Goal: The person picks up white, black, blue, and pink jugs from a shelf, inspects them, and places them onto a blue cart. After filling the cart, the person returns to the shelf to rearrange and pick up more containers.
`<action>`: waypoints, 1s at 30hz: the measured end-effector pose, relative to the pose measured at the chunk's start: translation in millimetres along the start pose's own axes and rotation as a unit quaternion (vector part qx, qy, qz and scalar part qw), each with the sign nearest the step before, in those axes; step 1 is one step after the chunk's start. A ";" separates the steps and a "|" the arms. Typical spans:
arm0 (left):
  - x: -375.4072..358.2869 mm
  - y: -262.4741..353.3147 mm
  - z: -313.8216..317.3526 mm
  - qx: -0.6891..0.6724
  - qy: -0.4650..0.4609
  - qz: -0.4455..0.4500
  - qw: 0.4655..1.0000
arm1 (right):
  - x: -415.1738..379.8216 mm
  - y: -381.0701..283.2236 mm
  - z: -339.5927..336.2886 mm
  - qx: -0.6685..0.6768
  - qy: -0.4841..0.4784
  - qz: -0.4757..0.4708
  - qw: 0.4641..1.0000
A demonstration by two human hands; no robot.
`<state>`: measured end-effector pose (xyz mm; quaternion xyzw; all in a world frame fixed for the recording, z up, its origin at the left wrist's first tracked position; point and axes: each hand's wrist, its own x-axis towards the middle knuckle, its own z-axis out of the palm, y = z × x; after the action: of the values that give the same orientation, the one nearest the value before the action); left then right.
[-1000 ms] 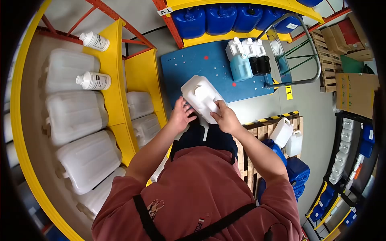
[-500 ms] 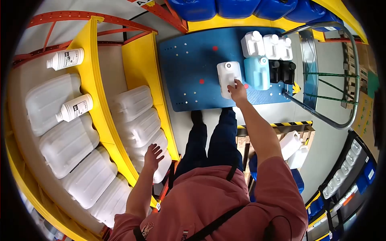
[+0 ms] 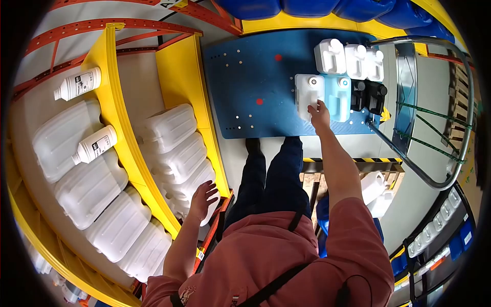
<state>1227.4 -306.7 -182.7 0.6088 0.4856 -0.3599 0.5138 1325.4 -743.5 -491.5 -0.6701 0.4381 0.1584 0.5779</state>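
Note:
My right hand point(image 3: 320, 118) is closed round the handle of a white plastic canister point(image 3: 306, 92), which stands upright on the blue platform cart point(image 3: 245, 77). Close against its right side is a light blue canister point(image 3: 339, 100). Two small black canisters point(image 3: 377, 97) stand just beyond that one. Behind them is a row of white canisters point(image 3: 331, 56). My left hand point(image 3: 204, 198) hangs in the air with its fingers apart, holding nothing, near the large translucent canisters point(image 3: 197, 179) on the lower shelf.
Yellow and red racking point(image 3: 138, 158) runs along the left, carrying big white canisters point(image 3: 120, 225) and two labelled white bottles point(image 3: 97, 145). Blue drums point(image 3: 309, 6) line the back. The cart's metal push handle point(image 3: 458, 148) rises at right. A pallet point(image 3: 309, 187) with canisters is beside my legs.
My right hand has moved the white canister to the right across the cart, closing the gap to the light blue canister. My left hand stays raised, a little further right in view.

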 end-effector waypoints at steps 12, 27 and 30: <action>-34.5 -18.4 4.2 -0.001 0.036 0.010 0.999 | -27.1 -35.6 -10.4 -0.216 0.077 -0.042 0.972; -68.4 -192.1 -97.4 -0.133 0.060 0.057 0.988 | -175.2 8.5 -30.5 -0.372 -0.068 -0.129 0.917; -66.5 -253.1 -132.2 -0.135 0.081 0.069 0.985 | -221.1 -0.7 0.5 -0.383 -0.122 -0.165 0.901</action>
<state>958.2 -192.4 -162.1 0.5928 0.5265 -0.2044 0.5741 1201.0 -653.7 -332.4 -0.8776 0.1529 0.2970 0.3439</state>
